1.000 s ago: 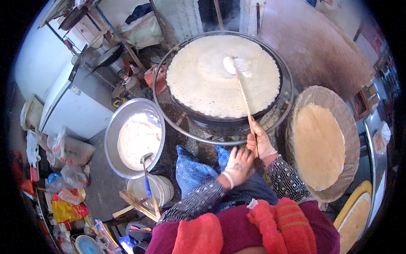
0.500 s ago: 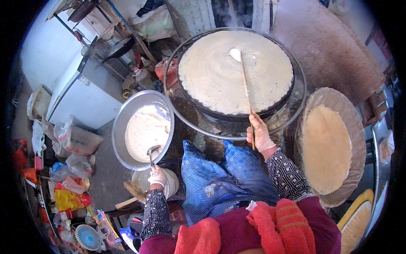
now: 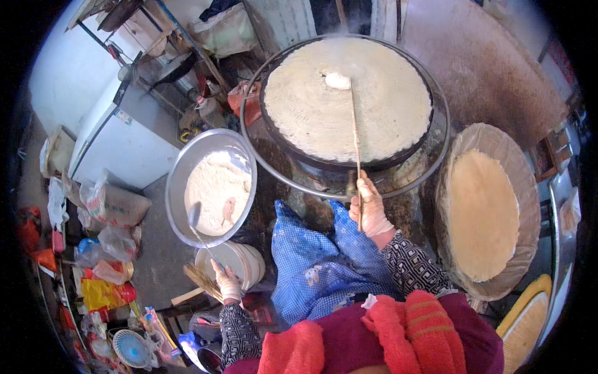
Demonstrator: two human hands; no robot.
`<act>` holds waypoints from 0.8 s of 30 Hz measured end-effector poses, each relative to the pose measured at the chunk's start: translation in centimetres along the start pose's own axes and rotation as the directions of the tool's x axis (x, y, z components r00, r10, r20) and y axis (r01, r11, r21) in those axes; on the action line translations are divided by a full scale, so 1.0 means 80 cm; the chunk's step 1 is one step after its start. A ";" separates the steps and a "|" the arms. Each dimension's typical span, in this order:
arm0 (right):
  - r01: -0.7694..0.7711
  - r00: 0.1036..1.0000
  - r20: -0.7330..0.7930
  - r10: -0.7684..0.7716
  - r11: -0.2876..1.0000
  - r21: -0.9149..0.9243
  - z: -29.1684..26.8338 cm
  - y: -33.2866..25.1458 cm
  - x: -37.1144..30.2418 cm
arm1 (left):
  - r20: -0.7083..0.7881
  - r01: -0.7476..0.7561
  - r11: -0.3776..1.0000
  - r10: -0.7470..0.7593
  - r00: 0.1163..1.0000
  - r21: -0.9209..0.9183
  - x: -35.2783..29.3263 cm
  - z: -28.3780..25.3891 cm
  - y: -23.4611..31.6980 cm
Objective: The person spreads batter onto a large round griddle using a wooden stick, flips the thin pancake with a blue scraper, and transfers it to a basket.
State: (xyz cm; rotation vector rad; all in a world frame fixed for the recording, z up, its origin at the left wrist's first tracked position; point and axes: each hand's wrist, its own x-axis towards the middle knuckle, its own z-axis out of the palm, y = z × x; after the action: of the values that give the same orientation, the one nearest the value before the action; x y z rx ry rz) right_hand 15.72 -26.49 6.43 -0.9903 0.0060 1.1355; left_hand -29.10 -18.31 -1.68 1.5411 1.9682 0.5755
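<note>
Over the near side of a broad round griddle point(image 3: 324, 163), a long thin spreader point(image 3: 355, 128) is held in the right hand point(image 3: 369, 210), its fingers clamped round the lower end of the stick. Its pale, coated head point(image 3: 337, 80) is laid on the sheet of batter point(image 3: 299, 112) that covers most of the plate. The left hand point(image 3: 228, 283), well apart from the right, is closed about the handle of a ladle point(image 3: 194, 215), whose blurred scoop is seen over the inner left side of a metal bowl point(image 3: 180, 187); whether batter is touched by it cannot be told.

The spreader should be light and stiff, best gripped low on the stick, away from the steam; its head is probably slippery. The ladle should feel heavier when filled and is best taken by its far end. The spread sheet is likely soft and easily torn.

Between the right hand and the plate, a metal ring point(image 3: 293, 185) must be cleared by the stick. Close by the left hand, room is narrowed by a white bucket point(image 3: 252, 265) and a straw brush point(image 3: 200, 277). To the right, 1 flat tan round point(image 3: 483, 218) is carried in a lined basket point(image 3: 526, 206).
</note>
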 end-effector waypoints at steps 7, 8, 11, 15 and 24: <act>-0.108 0.984 0.145 0.104 0.994 0.017 0.007 0.022 0.014 | 0.205 0.066 0.700 0.116 0.972 -0.711 -0.011 -0.015 0.175; -0.120 0.976 0.187 0.108 0.991 0.053 -0.002 0.018 0.015 | 0.285 0.131 0.648 0.138 0.949 -0.751 -0.008 -0.005 0.208; -0.109 0.959 0.274 0.068 0.984 0.141 -0.015 0.013 -0.005 | 0.421 0.188 0.595 0.280 0.863 -0.781 -0.005 0.025 0.301; -0.100 0.977 0.207 0.054 0.972 0.215 -0.024 0.039 -0.061 | 0.480 -0.036 0.715 0.505 0.717 -0.699 -0.009 0.083 0.417; -0.101 0.986 0.155 0.067 0.970 0.220 -0.038 0.054 -0.097 | 0.607 -0.174 0.840 0.499 0.619 -0.513 -0.010 0.251 0.503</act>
State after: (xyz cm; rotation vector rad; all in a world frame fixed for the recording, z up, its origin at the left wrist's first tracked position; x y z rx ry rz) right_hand 10.25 -34.04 5.44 -0.7065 0.0593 1.2533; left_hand 13.61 -9.51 9.39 1.5460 0.8693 0.3904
